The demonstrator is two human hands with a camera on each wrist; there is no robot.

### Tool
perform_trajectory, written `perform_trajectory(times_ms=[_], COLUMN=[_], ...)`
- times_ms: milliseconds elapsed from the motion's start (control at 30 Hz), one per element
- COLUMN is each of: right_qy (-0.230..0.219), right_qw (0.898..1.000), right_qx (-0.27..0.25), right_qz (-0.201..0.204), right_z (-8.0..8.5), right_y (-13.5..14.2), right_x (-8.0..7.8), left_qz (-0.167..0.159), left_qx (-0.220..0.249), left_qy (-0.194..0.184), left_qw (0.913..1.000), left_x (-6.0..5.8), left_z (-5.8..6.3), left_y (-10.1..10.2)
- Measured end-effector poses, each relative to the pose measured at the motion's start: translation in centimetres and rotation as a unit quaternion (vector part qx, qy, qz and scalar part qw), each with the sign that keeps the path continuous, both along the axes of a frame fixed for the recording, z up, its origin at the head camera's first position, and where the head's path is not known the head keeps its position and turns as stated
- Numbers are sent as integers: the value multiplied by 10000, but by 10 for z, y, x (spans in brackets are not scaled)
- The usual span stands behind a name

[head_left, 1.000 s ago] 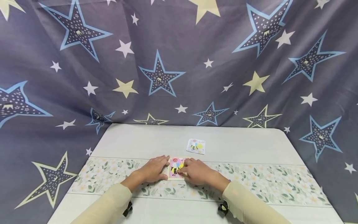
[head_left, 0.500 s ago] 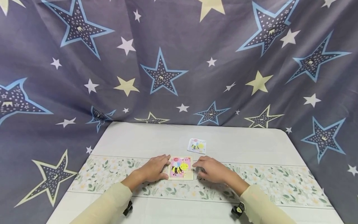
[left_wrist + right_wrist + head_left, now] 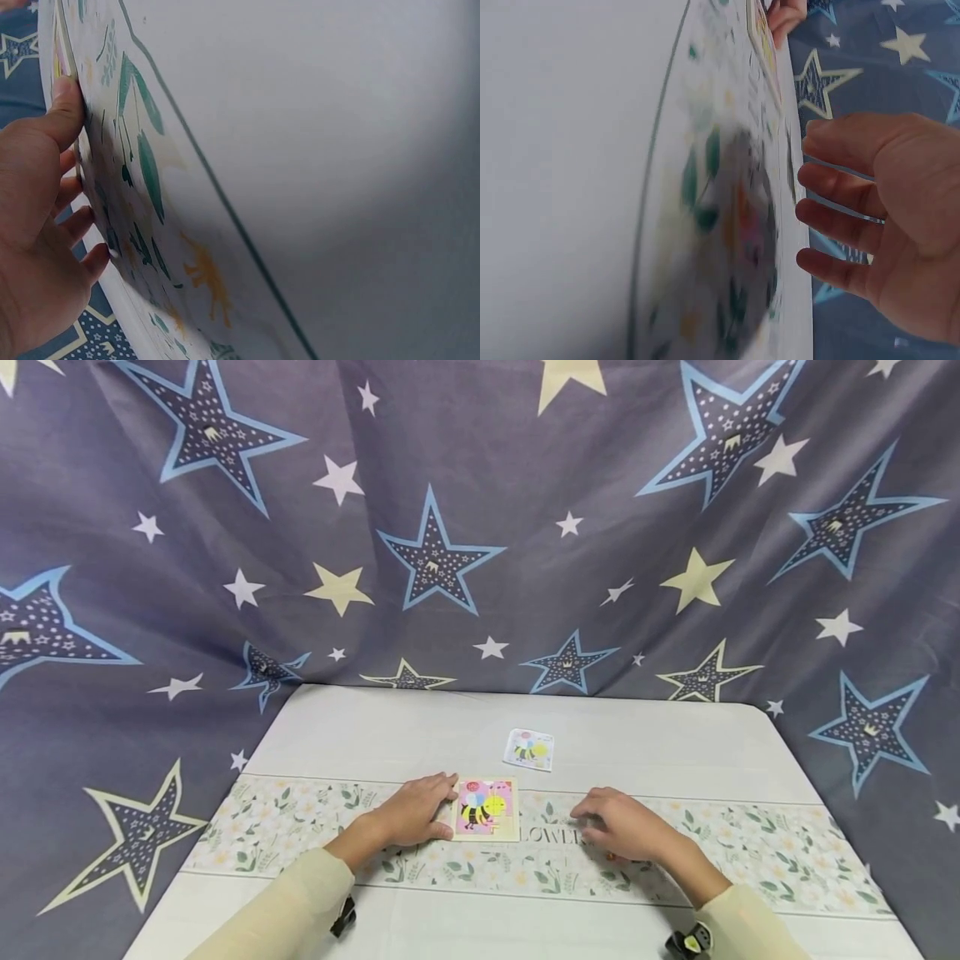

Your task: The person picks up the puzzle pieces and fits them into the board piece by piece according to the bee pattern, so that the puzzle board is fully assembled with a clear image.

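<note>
A square jigsaw puzzle with a pale frame shows a yellow and black bee on pink. Pale lines cross its lower right part. Against its left edge rests my left hand, fingers spread; in the left wrist view the thumb touches the frame's edge. My right hand hovers over the floral strip, well right of the puzzle, with loosely bent fingers. The right wrist view shows this right hand holding nothing. Below it lies a blurred orange-pink spot, too unclear to name.
A small paper card with a similar bee picture lies behind the puzzle. The white table carries a floral strip across its middle, printed with letters. A starry curtain hangs along the back and sides.
My right hand has come off the puzzle's right part and moved away to the right, uncovering the bee's head. My left hand has stayed at the puzzle's left edge.
</note>
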State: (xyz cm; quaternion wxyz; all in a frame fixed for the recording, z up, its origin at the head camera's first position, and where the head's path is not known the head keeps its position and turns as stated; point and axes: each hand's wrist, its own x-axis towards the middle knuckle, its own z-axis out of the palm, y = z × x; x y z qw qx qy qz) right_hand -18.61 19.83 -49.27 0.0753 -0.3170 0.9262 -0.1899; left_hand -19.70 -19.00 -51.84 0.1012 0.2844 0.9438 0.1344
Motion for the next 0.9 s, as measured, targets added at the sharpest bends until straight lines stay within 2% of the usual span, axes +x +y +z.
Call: perform_trajectory(times_ms=[133,300,533,900], right_qy=[-66,96,40,770], right_qw=[9997,9997,9996,9969], right_qx=[18,119,197,128], right_qz=[-227,-203,-195,-46], right_z=[-2,-6,-9,-23], right_y=[18,34,44,46], right_x=[4,10,19,21], left_qz=[32,25,0,-13], left_qx=[68,71,53,45], left_qy=[-48,-33,-24,-72], left_qw=[10000,10000,10000,10000], left_x=[0,0,0,1], left_z=[-1,-1,-1,2], left_y=[-1,-1,1,0])
